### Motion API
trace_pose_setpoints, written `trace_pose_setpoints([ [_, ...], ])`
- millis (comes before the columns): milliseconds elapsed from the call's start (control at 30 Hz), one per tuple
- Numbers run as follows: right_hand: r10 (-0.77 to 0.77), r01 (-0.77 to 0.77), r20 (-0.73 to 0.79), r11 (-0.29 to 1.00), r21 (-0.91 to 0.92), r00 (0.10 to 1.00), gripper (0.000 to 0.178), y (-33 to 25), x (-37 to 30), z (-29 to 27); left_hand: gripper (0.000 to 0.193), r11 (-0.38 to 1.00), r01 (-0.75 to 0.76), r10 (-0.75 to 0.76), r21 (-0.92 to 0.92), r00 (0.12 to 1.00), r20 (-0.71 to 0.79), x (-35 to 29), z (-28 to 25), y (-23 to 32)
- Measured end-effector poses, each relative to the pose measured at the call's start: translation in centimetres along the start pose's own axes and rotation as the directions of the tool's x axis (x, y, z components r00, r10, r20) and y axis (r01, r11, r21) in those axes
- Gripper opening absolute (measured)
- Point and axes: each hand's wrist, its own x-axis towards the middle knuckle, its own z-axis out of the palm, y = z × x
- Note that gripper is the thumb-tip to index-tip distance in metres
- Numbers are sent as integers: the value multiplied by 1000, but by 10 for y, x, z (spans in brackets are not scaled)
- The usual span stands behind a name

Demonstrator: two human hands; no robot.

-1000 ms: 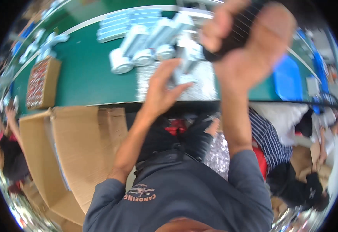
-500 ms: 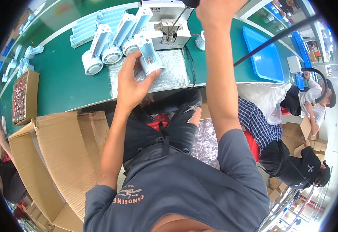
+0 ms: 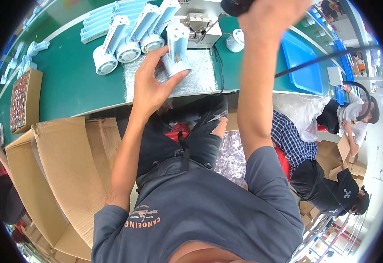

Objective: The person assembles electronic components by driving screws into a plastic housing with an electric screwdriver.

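My left hand (image 3: pixel 151 83) grips a light-blue plastic housing (image 3: pixel 178 49) by its round base, thumb on the near side and fingers at the left. The housing stands roughly upright over a sheet of bubble wrap (image 3: pixel 202 83), and an orange wire shows in its opening. At the top edge, my right hand (image 3: pixel 272 17), blurred, is closed round a black electric screwdriver (image 3: pixel 236 6), partly cut off by the frame. Its thin shaft slants down left toward a metal block on a white bench machine (image 3: pixel 204 40).
Several similar housings (image 3: pixel 129 50) lean together at the left on the green table (image 3: pixel 77 83). Right of the machine sits a small blue-white part (image 3: pixel 235 41), then a blue tray (image 3: pixel 303 61). Cartons (image 3: pixel 68 171) stand by my left side. A black cable (image 3: pixel 314 64) crosses at right.
My right hand has moved right with the screwdriver, whose shaft has come away from the metal block. The housing in my left hand has shifted slightly right and turned more upright.
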Motion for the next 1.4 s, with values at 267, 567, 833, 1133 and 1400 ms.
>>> trace_pose_setpoints([
  [267, -197, 279, 207, 802, -528, 958, 69, -16, -33, 5, 63, 995, -53, 56, 81, 998, -34, 2, -1, 2],
  [567, -217, 270, 190, 904, -331, 958, 64, 0, -27, 10, 63, 999, -37, 38, 26, 998, -42, 1, 1, -1],
  [833, 98, -70, -44, 901, 427, 994, 47, 18, -29, 40, 62, 998, -37, 39, 49, 998, -47, 0, -1, -3],
  [1133, 132, -100, -32, 870, 483, 991, 43, 21, -30, 35, 62, 999, -34, 35, 26, 999, -37, 1, 0, -2],
  [1400, -271, 312, 238, 938, -154, 933, 50, 16, -23, -1, 63, 999, -39, 40, 33, 999, -18, 4, 2, 3],
])
